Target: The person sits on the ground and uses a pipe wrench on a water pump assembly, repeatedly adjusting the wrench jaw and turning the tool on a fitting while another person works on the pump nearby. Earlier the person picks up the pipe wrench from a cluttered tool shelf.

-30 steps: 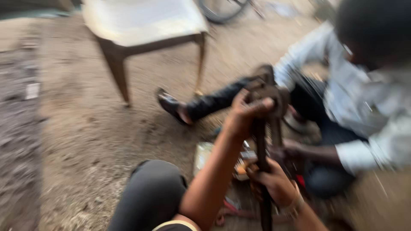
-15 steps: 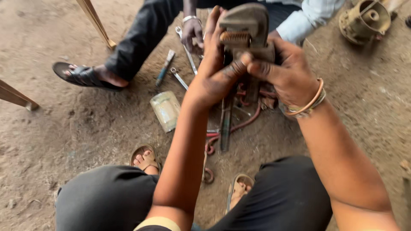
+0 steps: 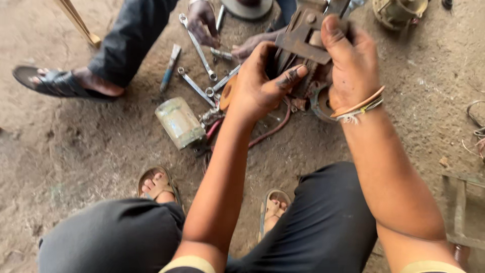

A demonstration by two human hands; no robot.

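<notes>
My left hand (image 3: 262, 83) and my right hand (image 3: 349, 63) both grip a rusty, heavy metal tool head (image 3: 303, 38) held up over the dirt floor. The left fingers wrap its lower left side; the right hand clasps its right side, thumb on top. My right wrist wears thread and orange bangles (image 3: 359, 107). Below the tool lie several spanners (image 3: 199, 50), a dusty glass jar (image 3: 179, 123) and a reddish hose (image 3: 273, 129).
Another person sits opposite, one hand (image 3: 202, 23) on the spanners, a sandalled foot (image 3: 60, 83) at left. My own sandalled feet (image 3: 157, 184) rest on the dirt. A metal machine part (image 3: 399, 12) stands top right, a chair leg (image 3: 78, 23) top left, a wooden frame (image 3: 462, 212) at right.
The view has tilted down and closer. My hands have shifted on the tool head, the right hand now over its top. The other person's hand stays at the spanners.
</notes>
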